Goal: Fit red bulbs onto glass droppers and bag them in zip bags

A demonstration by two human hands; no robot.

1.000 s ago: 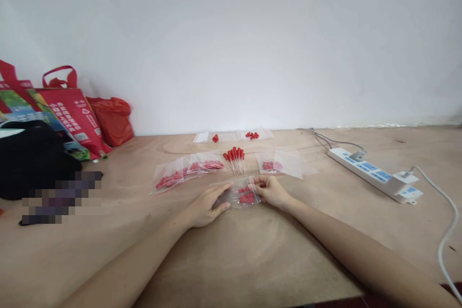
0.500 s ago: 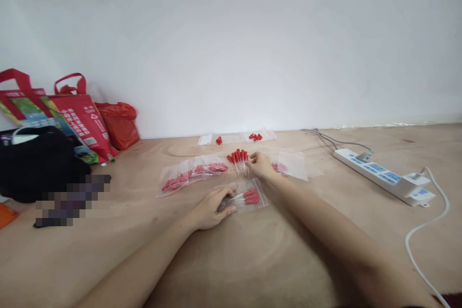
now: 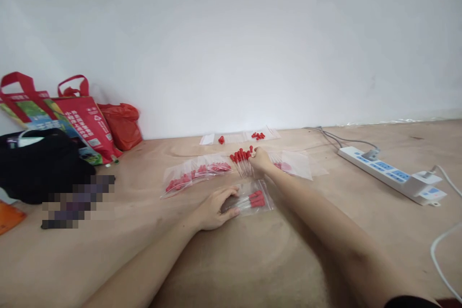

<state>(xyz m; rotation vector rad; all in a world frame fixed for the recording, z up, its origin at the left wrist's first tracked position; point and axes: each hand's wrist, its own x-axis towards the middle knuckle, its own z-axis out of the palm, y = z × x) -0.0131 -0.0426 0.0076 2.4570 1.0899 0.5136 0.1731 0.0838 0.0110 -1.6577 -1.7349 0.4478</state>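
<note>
My left hand curls its thumb and fingers round the near-left end of a clear zip bag. Inside that bag lie several droppers with red rubber bulbs pointing right. Beyond it, my right hand is closed in a pinch on a dropper, whose red bulb sticks up just above the fingertips. Directly left of these fingers, a fanned row of loose droppers lies on the table, bulbs away from me. My fingers partly hide the pinched dropper's thin stem.
Filled bags of droppers overlap on the left; more clear bags lie right. Along the wall are loose red bulbs on plastic. A white power strip with cables lies right; shopping bags and a black bag stand left.
My right hand's pinched dropper now stands slightly apart from and above the row. My left hand stays on the zip bag. The whole view has shifted a little.
</note>
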